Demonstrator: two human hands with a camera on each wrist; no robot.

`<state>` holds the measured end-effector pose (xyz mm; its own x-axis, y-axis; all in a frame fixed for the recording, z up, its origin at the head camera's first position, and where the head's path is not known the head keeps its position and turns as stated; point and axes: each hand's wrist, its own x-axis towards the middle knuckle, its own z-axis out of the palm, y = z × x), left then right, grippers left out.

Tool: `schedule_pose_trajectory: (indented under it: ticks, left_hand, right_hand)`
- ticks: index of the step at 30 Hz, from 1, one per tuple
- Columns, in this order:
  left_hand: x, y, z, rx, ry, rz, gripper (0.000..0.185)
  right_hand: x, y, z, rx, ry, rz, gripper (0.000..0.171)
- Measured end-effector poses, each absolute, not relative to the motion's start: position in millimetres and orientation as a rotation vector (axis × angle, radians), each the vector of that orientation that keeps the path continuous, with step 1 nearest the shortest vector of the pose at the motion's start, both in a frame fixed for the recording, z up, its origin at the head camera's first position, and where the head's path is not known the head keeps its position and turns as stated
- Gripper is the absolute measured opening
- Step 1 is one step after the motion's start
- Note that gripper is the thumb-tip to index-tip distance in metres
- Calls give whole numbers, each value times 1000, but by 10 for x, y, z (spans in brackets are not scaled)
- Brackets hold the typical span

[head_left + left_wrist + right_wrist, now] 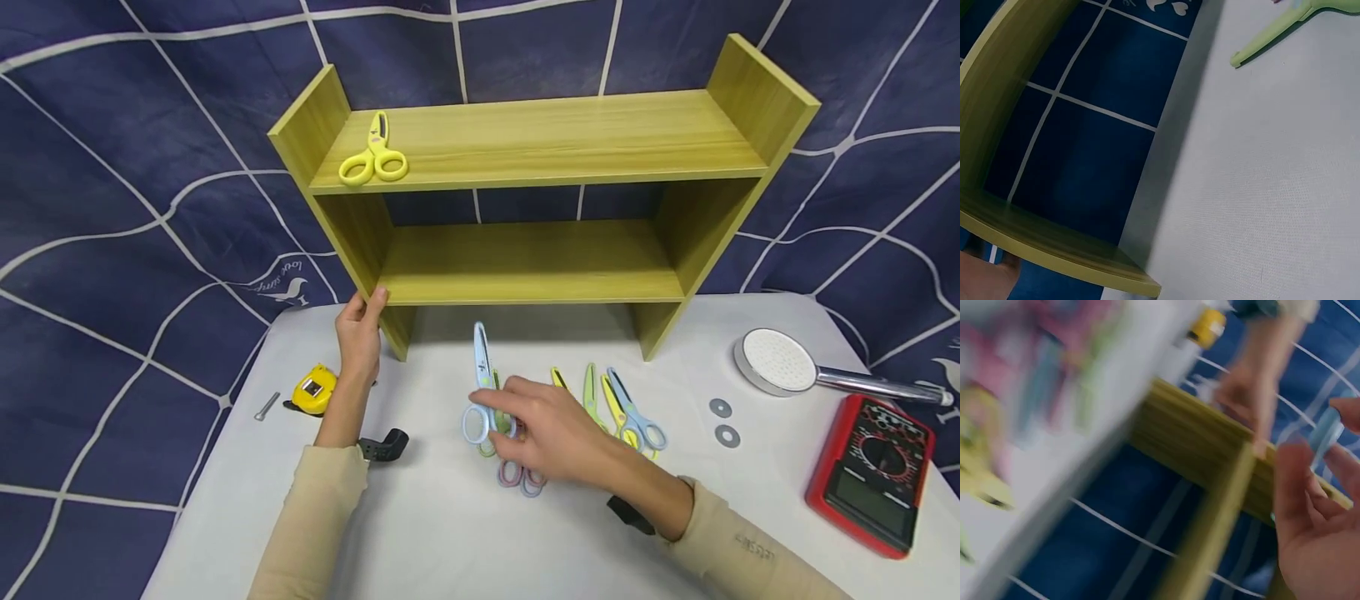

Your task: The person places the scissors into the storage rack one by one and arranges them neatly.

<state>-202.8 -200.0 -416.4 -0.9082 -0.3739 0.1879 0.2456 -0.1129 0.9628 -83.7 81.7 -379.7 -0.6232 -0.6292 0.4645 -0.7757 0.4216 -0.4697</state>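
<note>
My right hand (551,425) pinches light-blue scissors (481,354) by the handle, thumb and fingers at the loops, blades pointing toward the shelf. They overlap several scissors on the table in the head view, including pink-and-lilac handles (512,476). My left hand (358,337) grips the left side panel of a wooden two-tier shelf (540,287), its thumb at the front edge by the lower board. Yellow scissors (375,154) lie at the left end of the upper board. In the right wrist view the held scissors (1325,431) show between the fingertips.
More scissors (630,417) lie right of my right hand. At left are a yellow tape measure (315,389) and a bolt (267,407). On the right sit two washers (727,436), a shower head (776,361) and a red multimeter (873,475).
</note>
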Motion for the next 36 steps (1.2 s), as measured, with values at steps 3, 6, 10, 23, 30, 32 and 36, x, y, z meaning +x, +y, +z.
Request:
schedule_pose_trajectory:
  ticks: [3, 6, 10, 23, 30, 32, 36]
  left_hand:
    - [-2027, -1984, -4161, 146, -1768, -2057, 37]
    - [-2038, -1972, -4172, 151, -1763, -2056, 36]
    - [-2051, -1978, -4176, 138, -1758, -2062, 37]
    - [-2036, -1981, -4170, 157, -1772, -1987, 30]
    - [-2056, -1979, -4160, 151, -1768, -1994, 34]
    - [-2058, -1982, -4164, 156, -1764, -2005, 35]
    - [-2045, -1986, -4177, 163, -1772, -2012, 37]
  right_hand:
    - [-922, 763, -3485, 1244, -2251, 1032, 42]
    - [-1015, 711, -3197, 1227, -2117, 1088, 41]
    - [-1135, 660, -2840, 1154, -2043, 1076, 39]
    - [-1506, 657, -2184, 950, -1923, 682, 42]
    - [-1797, 518, -2070, 794, -2096, 734, 49]
    - [-1860, 478, -2052, 739, -2192, 758, 50]
    - [-1928, 417, -2023, 606, -2354, 821, 55]
